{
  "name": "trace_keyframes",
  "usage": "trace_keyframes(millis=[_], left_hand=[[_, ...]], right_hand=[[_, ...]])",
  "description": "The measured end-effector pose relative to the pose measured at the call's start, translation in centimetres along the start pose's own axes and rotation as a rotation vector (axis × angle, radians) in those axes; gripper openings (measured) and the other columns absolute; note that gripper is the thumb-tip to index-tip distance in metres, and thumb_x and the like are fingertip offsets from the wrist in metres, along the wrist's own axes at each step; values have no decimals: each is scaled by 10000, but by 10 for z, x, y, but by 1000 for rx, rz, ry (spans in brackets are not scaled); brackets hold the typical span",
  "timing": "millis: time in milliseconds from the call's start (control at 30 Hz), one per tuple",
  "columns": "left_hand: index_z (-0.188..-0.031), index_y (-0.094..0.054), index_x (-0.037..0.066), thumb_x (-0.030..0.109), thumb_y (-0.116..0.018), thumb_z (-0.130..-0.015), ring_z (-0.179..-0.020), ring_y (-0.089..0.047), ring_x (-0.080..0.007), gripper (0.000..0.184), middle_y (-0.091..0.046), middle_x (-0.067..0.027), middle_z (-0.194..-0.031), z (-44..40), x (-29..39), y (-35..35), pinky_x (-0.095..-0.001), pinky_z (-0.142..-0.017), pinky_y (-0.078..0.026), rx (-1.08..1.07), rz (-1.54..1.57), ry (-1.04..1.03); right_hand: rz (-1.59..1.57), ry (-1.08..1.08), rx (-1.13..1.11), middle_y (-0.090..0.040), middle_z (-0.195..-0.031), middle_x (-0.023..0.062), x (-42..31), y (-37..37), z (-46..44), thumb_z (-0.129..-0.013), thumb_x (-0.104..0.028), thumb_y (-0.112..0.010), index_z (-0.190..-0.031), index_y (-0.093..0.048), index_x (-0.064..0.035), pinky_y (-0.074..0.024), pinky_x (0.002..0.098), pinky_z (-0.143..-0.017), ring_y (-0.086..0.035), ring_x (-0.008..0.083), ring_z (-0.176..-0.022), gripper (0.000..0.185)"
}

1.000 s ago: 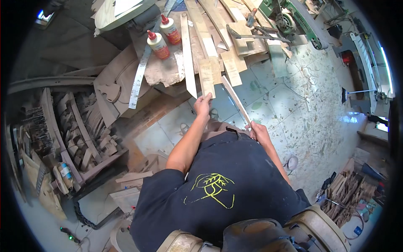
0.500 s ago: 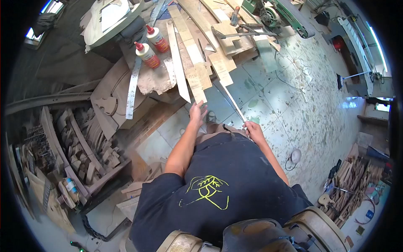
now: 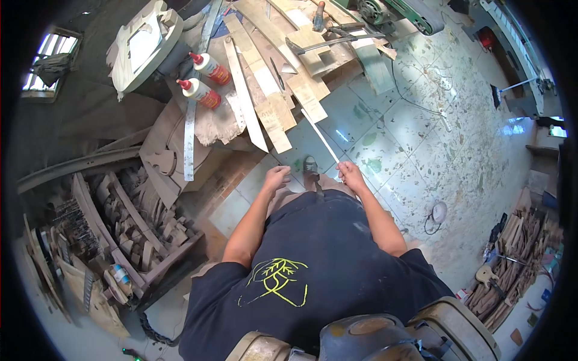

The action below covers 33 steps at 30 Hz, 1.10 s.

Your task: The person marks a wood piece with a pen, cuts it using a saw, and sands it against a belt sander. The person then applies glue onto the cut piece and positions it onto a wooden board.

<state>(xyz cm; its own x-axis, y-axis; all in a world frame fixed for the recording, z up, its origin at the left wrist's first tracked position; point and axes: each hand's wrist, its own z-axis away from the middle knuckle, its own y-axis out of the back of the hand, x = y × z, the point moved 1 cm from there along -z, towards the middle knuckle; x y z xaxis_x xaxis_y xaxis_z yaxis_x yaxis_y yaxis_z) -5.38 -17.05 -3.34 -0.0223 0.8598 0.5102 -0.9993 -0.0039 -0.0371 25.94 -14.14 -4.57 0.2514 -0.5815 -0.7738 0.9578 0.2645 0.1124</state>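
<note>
My right hand [image 3: 350, 177] is closed around the near end of a thin pale strip [image 3: 322, 138], which slants up and left to the wood pieces on the bench. My left hand [image 3: 277, 178] is in front of my waist, fingers curled together; whether anything is inside them is hidden. Just above it, a wooden slat [image 3: 274, 133] juts past the bench edge, apart from the hand. A longer pale slat [image 3: 248, 102] lies left of it. Two glue bottles with red caps, a nearer one [image 3: 200, 93] and a farther one [image 3: 212, 68], stand on the bench.
A metal ruler [image 3: 189, 144] hangs over the bench's left edge. A clamp [image 3: 328, 43] lies across boards at the back. A green machine [image 3: 415, 15] stands beyond. Wood offcuts fill a bin [image 3: 174, 256] at left. Another offcut pile [image 3: 509, 271] lies at right.
My left hand has drawn back from the slat's end, and its fingers have curled in. My right hand has moved slightly left and up, still holding the strip. The camera view has shifted.
</note>
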Motion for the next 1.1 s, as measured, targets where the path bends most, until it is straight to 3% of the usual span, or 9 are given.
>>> trace_keyframes(millis=[267,367,467,567,667,767,867,967,1100], left_hand=[[-1508,-428,101,353,-567,-1014,-1210,-608,-325,571,-513,-134,-1486,4,2,12,-461,-1012,-484,101,227,-55],[-1599,-252,146,318,-521,-1041,-1290,-542,-369,643,-379,-154,-1581,-20,4,3,-518,-1034,-463,40,395,-158],[-1627,-130,208,292,-462,-1071,-1413,-383,-425,653,-260,-138,-1636,-20,21,-12,-608,-1125,-330,55,479,-209],[-1632,-58,249,247,-474,-1064,-1366,-449,-426,704,-265,-173,-1627,-18,30,-18,-592,-1089,-392,84,357,-250],[-1632,-62,246,236,-552,-1029,-1275,-564,-396,777,-411,-223,-1540,-9,30,-20,-522,-957,-519,165,218,-245],[-1633,-81,242,226,-582,-1013,-1190,-625,-384,797,-490,-225,-1476,-9,25,-15,-476,-890,-559,171,177,-244],[-1613,-215,161,250,-568,-1029,-1070,-675,-298,688,-540,-194,-1416,-3,28,-12,-410,-887,-564,196,195,-240],[-1470,-484,72,283,-606,-1009,-887,-709,-218,522,-674,-131,-1209,2,28,-11,-324,-719,-563,321,148,-309],[-1278,-630,24,311,-610,-1012,-801,-701,-166,392,-714,-75,-1057,11,41,-14,-283,-669,-544,321,181,-322]], right_hand=[[-87,-72,-181,-586,-724,-6,0,12,-2,-1056,-306,-518,-1035,-664,-48,-434,233,-570,-488,72,-607,297],[-46,-40,-221,-587,-725,-6,1,19,2,-1043,-317,-544,-1037,-668,-43,-415,224,-566,-487,61,-600,301],[0,-64,-261,-593,-724,-9,-8,24,11,-1030,-326,-561,-1024,-671,-48,-421,226,-577,-501,63,-618,298],[57,-63,-284,-599,-722,-8,-10,25,12,-1014,-316,-587,-1007,-668,-51,-419,228,-575,-508,64,-615,278],[67,-39,-280,-599,-711,-9,-6,21,10,-994,-287,-624,-965,-659,-53,-418,230,-569,-516,63,-612,239],[36,-10,-258,-597,-698,-10,-6,13,10,-977,-260,-654,-922,-647,-53,-419,234,-564,-521,61,-610,214],[27,-12,-259,-599,-697,-10,-18,7,11,-976,-248,-659,-905,-642,-49,-422,233,-564,-522,61,-610,212],[62,-34,-295,-610,-708,-7,-27,4,6,-985,-254,-647,-927,-651,-42,-422,227,-563,-520,60,-608,220],[89,-43,-336,-625,-720,-4,-33,1,3,-1000,-274,-629,-981,-676,-40,-421,221,-560,-518,60,-602,240]])
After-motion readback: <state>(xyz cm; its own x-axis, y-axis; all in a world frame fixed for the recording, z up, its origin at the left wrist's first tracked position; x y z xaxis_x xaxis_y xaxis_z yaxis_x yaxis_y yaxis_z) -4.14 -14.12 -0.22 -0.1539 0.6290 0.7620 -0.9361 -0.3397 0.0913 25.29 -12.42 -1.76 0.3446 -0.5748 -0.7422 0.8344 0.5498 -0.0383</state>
